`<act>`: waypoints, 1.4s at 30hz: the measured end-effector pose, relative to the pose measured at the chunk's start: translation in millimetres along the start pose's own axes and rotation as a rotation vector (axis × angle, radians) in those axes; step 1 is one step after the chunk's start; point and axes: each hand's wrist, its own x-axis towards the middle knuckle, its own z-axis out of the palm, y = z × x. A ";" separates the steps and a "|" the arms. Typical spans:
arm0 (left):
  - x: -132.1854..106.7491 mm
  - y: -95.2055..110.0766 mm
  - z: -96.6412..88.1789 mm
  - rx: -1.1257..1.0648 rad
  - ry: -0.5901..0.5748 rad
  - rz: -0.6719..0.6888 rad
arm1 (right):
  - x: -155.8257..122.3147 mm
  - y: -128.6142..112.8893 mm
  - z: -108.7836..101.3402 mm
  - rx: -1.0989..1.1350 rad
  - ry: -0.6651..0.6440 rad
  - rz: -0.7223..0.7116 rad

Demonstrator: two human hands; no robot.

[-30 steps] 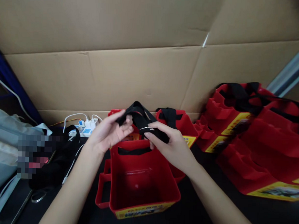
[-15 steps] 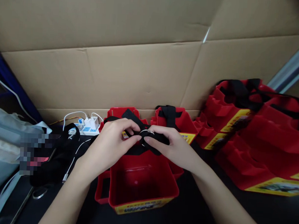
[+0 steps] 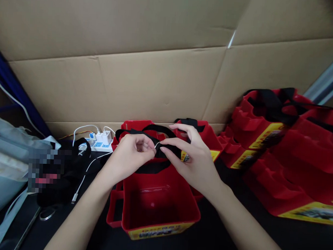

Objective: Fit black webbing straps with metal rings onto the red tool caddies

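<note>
My left hand (image 3: 135,150) is closed, its thumb and fingers pinching a thin metal ring (image 3: 157,144), seen nearly edge-on, where it meets a black webbing strap (image 3: 169,153). From the other side my right hand (image 3: 192,157) grips the strap by the ring between thumb and index finger, its other fingers lifted apart. What lies behind the fingertips is partly hidden. Right below the hands stands a red plastic bucket (image 3: 161,197) with a yellow printed label and a side loop. A black strap loop (image 3: 154,167) hangs across its far rim.
Behind stand red bins (image 3: 137,124) with black straps. More strapped red bins (image 3: 264,128) are stacked at the right. A power strip (image 3: 100,144) with chargers, a white cable (image 3: 84,178) and loose metal rings (image 3: 47,215) lie left. A cardboard wall (image 3: 157,88) rises behind.
The ring has turned from nearly face-on to edge-on. My right hand's fingers have spread and lifted, and the strap between the hands has shifted. The view has moved slightly.
</note>
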 end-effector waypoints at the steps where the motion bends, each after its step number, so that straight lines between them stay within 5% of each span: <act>1: -0.5 0.2 1.3 -0.007 -0.001 -0.006 | 0.0 -0.1 0.5 0.009 0.022 0.001; 4: -2.1 0.7 5.8 -0.036 -0.009 -0.015 | 1.6 -1.4 0.4 0.054 0.024 0.029; 8: 1.3 -4.6 4.1 0.005 0.031 0.029 | 5.8 -1.0 -8.8 0.231 -0.179 0.051; 15: 12.2 -23.1 -35.4 -0.027 0.314 0.050 | 2.9 28.8 -58.9 0.914 -0.451 -0.131; 18: 8.4 -19.0 -39.8 0.020 0.337 0.079 | 3.1 33.9 -65.5 0.930 -0.697 -0.092; 20: 3.3 -11.3 -32.6 0.119 0.330 0.124 | 4.3 26.9 -56.2 0.853 -0.625 -0.002; 23: -6.3 2.7 -14.1 0.224 0.264 0.228 | 4.4 6.4 -29.4 0.586 -0.347 0.125; 27: -15.3 13.9 -3.4 0.239 0.090 0.346 | 0.5 -12.3 -2.3 0.235 -0.288 0.149; 30: -13.2 10.3 -13.8 0.301 -0.051 0.445 | -0.4 -10.4 -1.7 0.296 -0.212 0.120; 34: -1.2 -5.1 -25.3 0.306 -0.162 0.470 | 2.9 -3.6 -12.1 0.512 -0.329 0.032; 39: 12.0 -17.4 -18.6 0.014 -0.556 0.393 | 5.7 -4.6 -17.1 0.563 -0.449 -0.109; 42: 14.8 -16.8 -19.0 0.041 -0.502 0.342 | 6.2 -4.5 -18.7 0.550 -0.413 -0.104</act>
